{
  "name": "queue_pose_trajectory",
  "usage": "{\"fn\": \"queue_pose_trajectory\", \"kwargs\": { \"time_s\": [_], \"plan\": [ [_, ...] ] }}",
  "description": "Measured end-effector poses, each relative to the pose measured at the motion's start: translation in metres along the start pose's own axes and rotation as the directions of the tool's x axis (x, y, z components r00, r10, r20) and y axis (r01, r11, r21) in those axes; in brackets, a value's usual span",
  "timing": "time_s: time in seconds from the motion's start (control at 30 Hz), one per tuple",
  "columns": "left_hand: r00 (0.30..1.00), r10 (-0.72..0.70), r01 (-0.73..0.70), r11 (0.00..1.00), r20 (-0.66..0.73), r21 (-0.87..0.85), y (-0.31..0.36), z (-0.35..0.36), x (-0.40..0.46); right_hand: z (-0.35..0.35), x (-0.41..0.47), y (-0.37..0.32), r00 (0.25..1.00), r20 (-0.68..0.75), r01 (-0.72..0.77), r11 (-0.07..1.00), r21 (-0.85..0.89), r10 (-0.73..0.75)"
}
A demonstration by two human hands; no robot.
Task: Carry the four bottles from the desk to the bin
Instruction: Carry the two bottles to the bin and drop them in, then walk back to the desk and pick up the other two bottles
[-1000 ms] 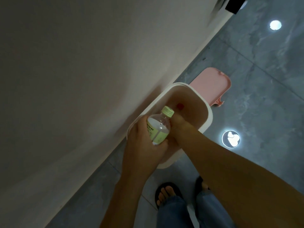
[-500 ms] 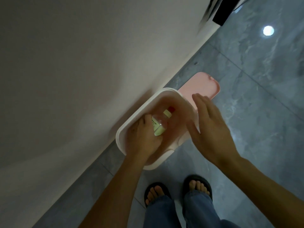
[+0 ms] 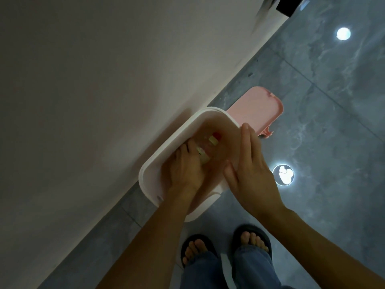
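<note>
Reaching into the white bin [image 3: 155, 163], the left hand [image 3: 183, 167] grips a green-capped bottle [image 3: 205, 150]; the right hand [image 3: 249, 163], fingers spread empty, hovers at three o'clock.

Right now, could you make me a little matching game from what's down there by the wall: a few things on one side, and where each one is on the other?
Things:
1. bottle
2. pink lid
3. right hand
4. sandals

Places:
A. flat on the floor behind the bin
B. on the person's feet
C. inside the bin, held by the left hand
D. open, over the bin's right edge

Pairs: 1-C, 2-A, 3-D, 4-B
</note>
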State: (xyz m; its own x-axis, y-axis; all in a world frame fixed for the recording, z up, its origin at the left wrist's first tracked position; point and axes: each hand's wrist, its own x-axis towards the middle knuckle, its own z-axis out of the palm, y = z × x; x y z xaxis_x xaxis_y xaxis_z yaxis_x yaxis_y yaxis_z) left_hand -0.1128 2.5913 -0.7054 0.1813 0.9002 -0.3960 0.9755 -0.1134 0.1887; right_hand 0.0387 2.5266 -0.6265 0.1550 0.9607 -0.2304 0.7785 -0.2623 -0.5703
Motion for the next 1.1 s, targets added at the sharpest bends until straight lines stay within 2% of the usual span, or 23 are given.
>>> {"fn": "queue_pose_trajectory", "kwargs": {
  "time_s": [0.1, 0.2, 0.43, 0.53, 0.63, 0.7, 0.87, 1.1],
  "plan": [
    [0.998, 0.025, -0.026, 0.999, -0.062, -0.020, 0.000, -0.020, -0.017, -0.009, -0.002, -0.006, 0.999, 0.025, -0.023, 0.999, 0.024, 0.022],
    [0.994, 0.054, -0.066, 0.991, -0.100, -0.120, 0.001, -0.050, -0.042, -0.029, -0.007, -0.015, 0.997, 0.075, -0.031, 1.000, 0.003, 0.031],
    [0.998, 0.024, -0.002, 0.936, 0.058, -0.351, -0.003, -0.150, -0.133, -0.107, -0.060, -0.049, 0.940, 0.300, -0.163, 0.987, -0.018, 0.160],
    [0.989, -0.026, 0.072, 0.946, 0.146, -0.316, -0.002, -0.194, -0.187, -0.150, -0.104, -0.058, 0.863, 0.450, -0.218, 0.973, -0.079, 0.230],
    [0.927, -0.114, 0.222, 0.934, 0.357, -0.279, 0.006, -0.240, -0.246, -0.202, -0.157, -0.068, 0.786, 0.533, -0.283, 0.949, -0.142, 0.314],
    [0.893, -0.110, 0.244, 0.933, 0.437, -0.266, 0.013, -0.273, -0.286, -0.240, -0.195, -0.077, 0.744, 0.554, -0.320, 0.927, -0.195, 0.373],
    [0.851, -0.144, 0.299, 0.924, 0.504, -0.240, 0.030, -0.359, -0.380, -0.343, -0.283, -0.108, 0.634, 0.615, -0.416, 0.877, -0.241, 0.470],
    [0.829, -0.116, 0.275, 0.936, 0.547, -0.219, 0.050, -0.456, -0.464, -0.464, -0.359, -0.147, 0.579, 0.566, -0.582, 0.784, -0.217, 0.587]
  ]
}}
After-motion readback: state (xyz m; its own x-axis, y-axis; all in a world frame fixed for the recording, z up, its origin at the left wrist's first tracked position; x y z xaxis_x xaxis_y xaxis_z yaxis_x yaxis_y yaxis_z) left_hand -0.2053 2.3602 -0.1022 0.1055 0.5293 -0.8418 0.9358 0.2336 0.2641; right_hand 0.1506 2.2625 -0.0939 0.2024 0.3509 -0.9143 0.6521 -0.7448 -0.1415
